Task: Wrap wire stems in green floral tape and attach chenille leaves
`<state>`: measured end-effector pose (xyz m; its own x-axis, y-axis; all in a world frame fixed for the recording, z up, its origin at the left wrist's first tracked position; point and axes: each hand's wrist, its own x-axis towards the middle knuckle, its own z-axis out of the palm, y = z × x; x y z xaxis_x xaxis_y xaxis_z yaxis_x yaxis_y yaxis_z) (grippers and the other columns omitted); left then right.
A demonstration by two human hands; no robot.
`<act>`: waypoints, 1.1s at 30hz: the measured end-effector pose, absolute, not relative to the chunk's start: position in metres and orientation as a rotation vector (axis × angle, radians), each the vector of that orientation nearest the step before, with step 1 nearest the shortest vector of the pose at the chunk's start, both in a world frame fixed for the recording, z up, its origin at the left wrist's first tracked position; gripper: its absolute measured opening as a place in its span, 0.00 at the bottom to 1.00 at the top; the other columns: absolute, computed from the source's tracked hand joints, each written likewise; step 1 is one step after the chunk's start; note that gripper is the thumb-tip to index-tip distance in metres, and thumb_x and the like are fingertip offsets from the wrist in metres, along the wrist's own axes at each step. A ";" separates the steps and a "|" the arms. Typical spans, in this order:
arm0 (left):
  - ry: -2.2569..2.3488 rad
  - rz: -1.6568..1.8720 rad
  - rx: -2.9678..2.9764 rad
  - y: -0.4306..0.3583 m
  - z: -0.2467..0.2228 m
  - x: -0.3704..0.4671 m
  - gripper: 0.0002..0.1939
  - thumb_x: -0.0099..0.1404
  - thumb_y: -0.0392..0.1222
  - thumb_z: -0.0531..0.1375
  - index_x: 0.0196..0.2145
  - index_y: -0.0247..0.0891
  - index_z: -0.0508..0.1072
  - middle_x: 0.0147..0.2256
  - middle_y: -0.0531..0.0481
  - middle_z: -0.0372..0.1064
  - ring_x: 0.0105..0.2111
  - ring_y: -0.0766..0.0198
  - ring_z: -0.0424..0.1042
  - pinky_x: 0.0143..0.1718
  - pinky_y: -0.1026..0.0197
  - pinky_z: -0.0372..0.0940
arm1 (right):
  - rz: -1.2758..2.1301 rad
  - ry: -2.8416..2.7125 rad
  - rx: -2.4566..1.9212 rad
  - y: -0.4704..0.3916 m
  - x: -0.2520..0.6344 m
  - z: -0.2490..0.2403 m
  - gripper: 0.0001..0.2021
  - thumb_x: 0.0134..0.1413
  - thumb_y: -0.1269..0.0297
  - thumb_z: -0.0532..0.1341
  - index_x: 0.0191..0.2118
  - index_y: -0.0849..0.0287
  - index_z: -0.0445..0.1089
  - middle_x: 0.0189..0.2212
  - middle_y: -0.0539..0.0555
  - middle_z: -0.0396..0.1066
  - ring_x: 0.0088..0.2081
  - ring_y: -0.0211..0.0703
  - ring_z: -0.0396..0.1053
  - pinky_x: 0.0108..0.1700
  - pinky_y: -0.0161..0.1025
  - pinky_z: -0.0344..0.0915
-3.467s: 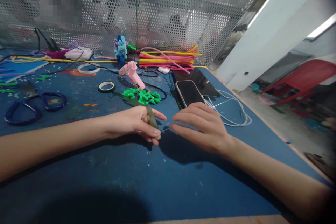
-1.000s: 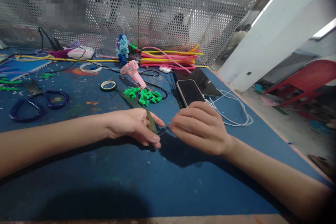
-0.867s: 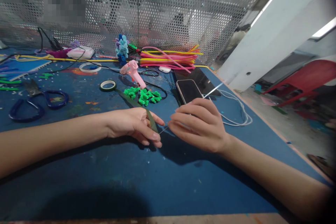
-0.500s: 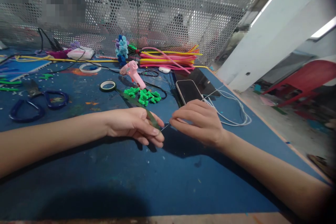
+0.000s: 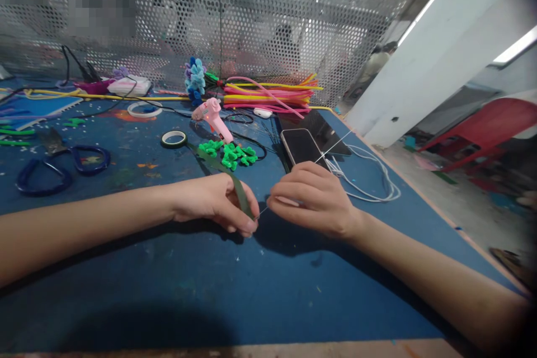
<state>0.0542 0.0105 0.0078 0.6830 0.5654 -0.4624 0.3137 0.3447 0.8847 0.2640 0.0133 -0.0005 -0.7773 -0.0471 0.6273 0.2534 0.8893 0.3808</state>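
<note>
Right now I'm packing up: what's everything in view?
table: one, blue, front
scissors: one, blue, left
tape: one roll, green, centre
glue gun: one, pink, centre
fuzzy pieces: several, green, centre
flower bunch: one, blue, back
pipe cleaners: many, multicoloured, back
notebook: one, blue, left
phone: one, black, centre
tablet: one, black, beside phone
cable: one, white, right
wire: one, pale, centre
chair: one, red, right
mesh: one, grey, back
left hand: one, bare, centre
right hand: one, bare, centre
</note>
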 end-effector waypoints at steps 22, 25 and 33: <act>0.775 0.129 1.077 0.016 0.008 0.051 0.19 0.49 0.34 0.65 0.37 0.37 0.61 0.26 0.53 0.72 0.29 0.64 0.75 0.30 0.66 0.65 | -0.609 -2.321 -0.171 0.014 0.263 -0.006 0.07 0.46 0.78 0.61 0.31 0.60 0.66 0.30 0.51 0.73 0.30 0.36 0.68 0.33 0.38 0.64; 0.793 0.129 1.123 0.017 0.010 0.051 0.16 0.49 0.33 0.64 0.35 0.36 0.63 0.27 0.52 0.72 0.29 0.66 0.74 0.25 0.70 0.62 | -0.610 -2.326 -0.180 0.014 0.262 -0.006 0.07 0.46 0.78 0.60 0.31 0.60 0.66 0.30 0.51 0.73 0.30 0.36 0.67 0.33 0.38 0.63; 0.821 0.128 1.233 0.015 0.008 0.052 0.14 0.46 0.33 0.66 0.30 0.35 0.66 0.22 0.54 0.70 0.22 0.72 0.69 0.20 0.73 0.58 | -0.608 -2.338 -0.168 0.009 0.259 -0.004 0.05 0.49 0.75 0.60 0.31 0.60 0.66 0.29 0.50 0.73 0.30 0.36 0.67 0.34 0.38 0.63</act>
<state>0.0524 0.0152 0.0084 0.7138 0.5052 -0.4850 0.3341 0.3629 0.8698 0.2588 0.0092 -0.0037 -0.7432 -0.0484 0.6674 0.2828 0.8812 0.3788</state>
